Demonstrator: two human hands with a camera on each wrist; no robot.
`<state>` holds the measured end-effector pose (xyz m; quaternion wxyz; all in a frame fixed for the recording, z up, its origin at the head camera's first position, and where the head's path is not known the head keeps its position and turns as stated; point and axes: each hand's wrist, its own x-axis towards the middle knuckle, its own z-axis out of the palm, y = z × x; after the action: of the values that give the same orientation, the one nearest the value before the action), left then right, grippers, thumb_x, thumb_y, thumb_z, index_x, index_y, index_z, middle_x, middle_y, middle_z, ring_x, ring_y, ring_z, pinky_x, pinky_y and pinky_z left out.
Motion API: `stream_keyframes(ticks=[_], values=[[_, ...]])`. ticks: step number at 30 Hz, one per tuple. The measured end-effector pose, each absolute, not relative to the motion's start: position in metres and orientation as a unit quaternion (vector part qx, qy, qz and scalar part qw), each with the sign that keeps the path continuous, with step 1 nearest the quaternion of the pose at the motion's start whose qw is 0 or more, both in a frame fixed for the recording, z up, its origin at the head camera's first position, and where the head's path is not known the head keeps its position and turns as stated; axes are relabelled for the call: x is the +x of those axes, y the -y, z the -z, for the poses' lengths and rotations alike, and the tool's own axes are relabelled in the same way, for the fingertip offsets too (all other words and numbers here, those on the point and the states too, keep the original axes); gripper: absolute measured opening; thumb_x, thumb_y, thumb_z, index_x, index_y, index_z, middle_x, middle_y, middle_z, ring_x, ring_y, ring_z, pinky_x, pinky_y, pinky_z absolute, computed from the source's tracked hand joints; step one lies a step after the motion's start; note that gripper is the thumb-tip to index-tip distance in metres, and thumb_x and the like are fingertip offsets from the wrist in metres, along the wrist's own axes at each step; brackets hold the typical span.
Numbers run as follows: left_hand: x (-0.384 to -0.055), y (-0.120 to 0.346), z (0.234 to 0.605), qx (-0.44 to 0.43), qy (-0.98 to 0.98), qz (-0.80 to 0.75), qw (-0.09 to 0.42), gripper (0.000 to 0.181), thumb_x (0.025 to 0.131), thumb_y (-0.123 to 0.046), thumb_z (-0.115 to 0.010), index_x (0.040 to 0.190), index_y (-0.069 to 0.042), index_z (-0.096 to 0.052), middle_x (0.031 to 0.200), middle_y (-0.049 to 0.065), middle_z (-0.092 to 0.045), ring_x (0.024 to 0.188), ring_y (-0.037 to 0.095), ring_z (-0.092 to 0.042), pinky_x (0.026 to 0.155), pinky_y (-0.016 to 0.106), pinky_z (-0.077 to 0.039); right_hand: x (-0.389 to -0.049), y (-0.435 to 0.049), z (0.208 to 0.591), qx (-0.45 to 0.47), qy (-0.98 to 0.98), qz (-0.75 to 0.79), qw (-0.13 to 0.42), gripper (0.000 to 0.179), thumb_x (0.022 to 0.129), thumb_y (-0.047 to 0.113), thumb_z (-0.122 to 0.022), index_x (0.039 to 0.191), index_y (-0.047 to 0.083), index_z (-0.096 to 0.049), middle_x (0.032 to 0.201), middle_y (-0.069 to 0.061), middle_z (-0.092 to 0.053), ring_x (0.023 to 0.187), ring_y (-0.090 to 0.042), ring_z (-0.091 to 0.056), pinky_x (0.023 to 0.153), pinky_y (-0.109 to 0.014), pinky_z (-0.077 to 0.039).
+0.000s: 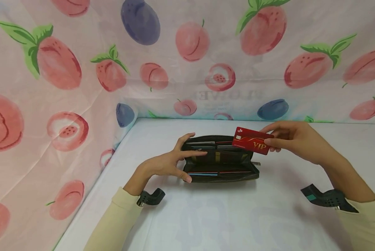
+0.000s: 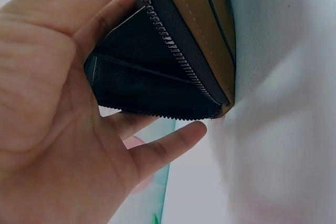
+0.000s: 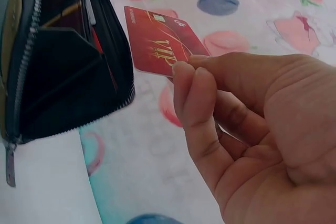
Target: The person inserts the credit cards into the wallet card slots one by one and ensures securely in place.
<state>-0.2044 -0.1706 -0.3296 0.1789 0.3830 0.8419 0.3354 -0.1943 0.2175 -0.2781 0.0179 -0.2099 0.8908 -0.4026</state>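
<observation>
In the head view, a dark zip-around wallet [image 1: 234,158] lies spread apart on the white surface, cards in its slots on both sides. My left hand [image 1: 166,162] holds its left end, thumb at the near edge, one finger reaching inside and others at the far edge. My right hand [image 1: 292,141] pinches a red VIP card [image 1: 248,139] by its right end, over the wallet's far right corner. The right wrist view shows the card [image 3: 157,43] between thumb and fingertips, beside the wallet's zipped edge. Brown outer leather [image 2: 202,22] shows in the left wrist view.
A white cloth [image 1: 206,216] covers the work surface. Fruit-printed sheets [image 1: 187,69] rise behind it and along the left. A zip pull [image 3: 10,166] hangs from the wallet's right end. Dark straps [image 1: 151,197] sit on both wrists.
</observation>
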Motion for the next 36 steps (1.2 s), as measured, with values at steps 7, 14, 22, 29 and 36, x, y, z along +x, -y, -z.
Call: stream_keyframes(ticks=[7,14,22,29,36], values=[[-0.205,0.171,0.33,0.38,-0.84,-0.342,0.183,0.081,0.075,-0.036,-0.082,0.145,-0.031,-0.043,0.154,-0.01,0.013,0.14,0.016,-0.004,0.104,0.044,-0.034,-0.186,-0.196,0.279,-0.252,-0.881,0.398,0.047,0.02,0.089,0.024,-0.071,0.107,0.016,-0.067,0.08,0.001,-0.066,0.069,-0.017,-0.065,0.063,-0.031,-0.053],[-0.206,0.171,0.33,0.381,-0.84,-0.34,0.184,0.081,0.075,-0.037,-0.081,0.145,-0.031,-0.043,0.155,-0.003,0.012,0.14,0.016,-0.004,0.105,0.044,-0.034,-0.181,-0.178,0.288,-0.301,-0.863,0.399,0.073,0.008,0.089,0.02,-0.07,0.096,0.016,-0.068,0.076,0.006,-0.067,0.069,-0.016,-0.065,0.063,-0.031,-0.053],[-0.205,0.171,0.33,0.387,-0.839,-0.336,0.182,0.08,0.075,-0.036,-0.081,0.145,-0.03,-0.043,0.155,-0.007,0.014,0.141,0.015,-0.003,0.104,0.047,-0.034,-0.176,-0.17,0.292,-0.333,-0.856,0.384,0.091,0.006,0.09,0.024,-0.069,0.091,0.019,-0.073,0.076,0.009,-0.068,0.069,-0.01,-0.064,0.058,-0.029,-0.051],[-0.206,0.171,0.331,0.391,-0.839,-0.335,0.178,0.079,0.075,-0.035,-0.081,0.145,-0.03,-0.044,0.154,-0.011,0.013,0.14,0.012,0.0,0.103,0.046,-0.035,-0.173,-0.166,0.293,-0.36,-0.85,0.37,0.102,0.008,0.088,0.02,-0.071,0.094,0.018,-0.076,0.081,0.011,-0.07,0.07,-0.007,-0.065,0.059,-0.028,-0.052],[-0.206,0.172,0.331,0.393,-0.837,-0.337,0.177,0.079,0.076,-0.036,-0.08,0.145,-0.031,-0.043,0.154,-0.011,0.013,0.14,0.011,0.0,0.102,0.046,-0.036,-0.175,-0.168,0.292,-0.411,-0.837,0.339,0.122,0.011,0.084,0.025,-0.075,0.095,0.026,-0.078,0.086,0.015,-0.069,0.07,-0.005,-0.06,0.059,-0.026,-0.05]])
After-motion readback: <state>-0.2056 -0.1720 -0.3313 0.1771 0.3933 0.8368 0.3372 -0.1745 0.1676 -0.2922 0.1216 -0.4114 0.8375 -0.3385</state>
